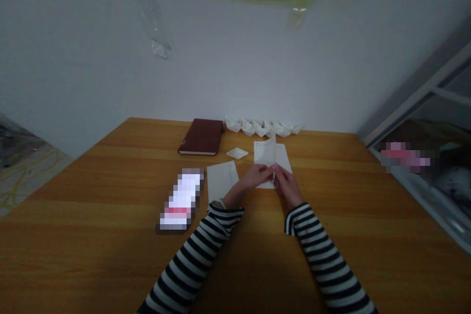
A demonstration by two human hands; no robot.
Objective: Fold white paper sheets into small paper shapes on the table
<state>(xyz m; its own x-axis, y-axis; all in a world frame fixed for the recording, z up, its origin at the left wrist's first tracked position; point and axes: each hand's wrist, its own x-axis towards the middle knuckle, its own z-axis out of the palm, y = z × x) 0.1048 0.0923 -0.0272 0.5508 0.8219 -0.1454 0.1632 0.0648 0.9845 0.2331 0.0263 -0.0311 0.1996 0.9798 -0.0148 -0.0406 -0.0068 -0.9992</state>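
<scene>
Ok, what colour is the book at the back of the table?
Dark reddish-brown book, seen in the head view.

1. Dark red notebook lying flat at 11 o'clock on the wooden table.
2. Row of little folded paper boats at 12, along the wall.
3. Loose white sheet near centre, with a blurred flat thing at its 8 o'clock.

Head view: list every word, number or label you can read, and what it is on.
None can be read.
Notebook: cover shows no text.
Flat sheet: faint marks, too small.
Held sheet: nothing legible.
Pixelated block: blurred out.
</scene>
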